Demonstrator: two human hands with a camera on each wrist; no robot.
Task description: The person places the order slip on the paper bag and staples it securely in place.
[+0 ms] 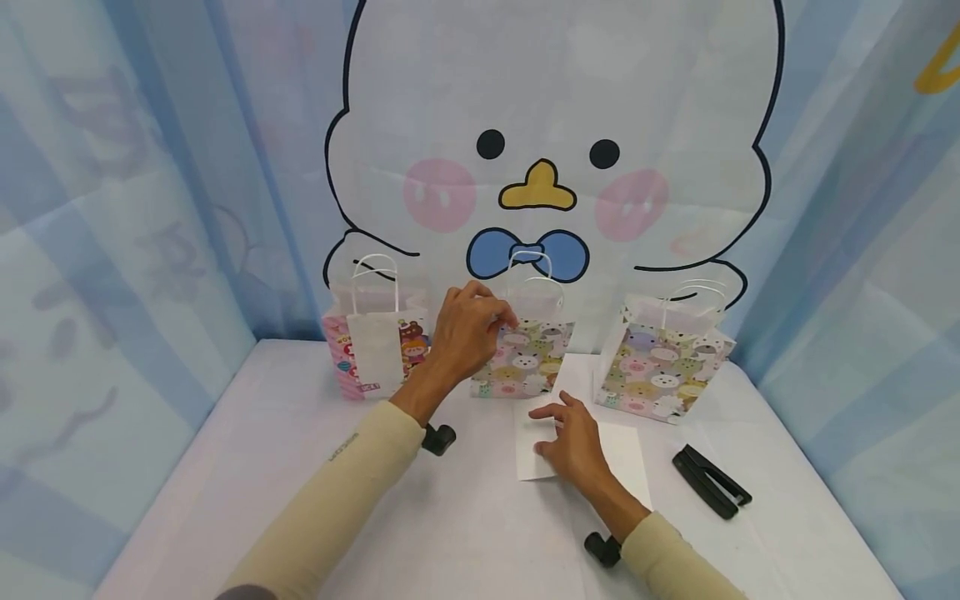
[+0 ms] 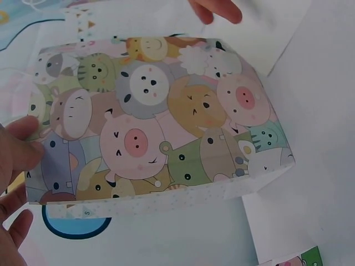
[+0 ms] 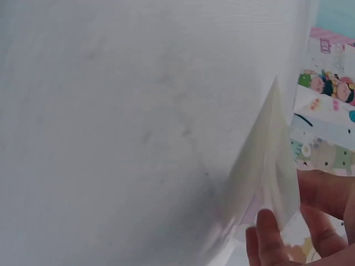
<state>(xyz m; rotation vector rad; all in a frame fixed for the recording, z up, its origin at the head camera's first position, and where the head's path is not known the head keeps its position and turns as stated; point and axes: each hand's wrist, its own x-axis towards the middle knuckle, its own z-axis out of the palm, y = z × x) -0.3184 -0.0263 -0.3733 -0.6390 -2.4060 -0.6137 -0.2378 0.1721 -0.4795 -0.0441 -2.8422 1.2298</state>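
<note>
My left hand (image 1: 471, 327) pinches the upper rim of the middle paper bag (image 1: 528, 362), which has white handles and a print of cartoon animals. In the left wrist view, its fingertips (image 2: 26, 141) lie at the edge of the animal-print panel (image 2: 138, 127). Nearer the front, my right hand (image 1: 576, 443) is spread loosely over a folded sheet of white paper (image 1: 624, 458). The right wrist view shows the paper (image 3: 266, 160) rising in a tent-like peak beside the fingers (image 3: 269, 233). Whether they press on it is hard to tell.
A pink paper bag (image 1: 377, 354) stands at the back left, and another animal-print bag (image 1: 663, 367) at the back right. A black stapler (image 1: 708, 483) lies on the white table (image 1: 480, 533) at right. Printed curtains (image 1: 862, 250) hang around the table.
</note>
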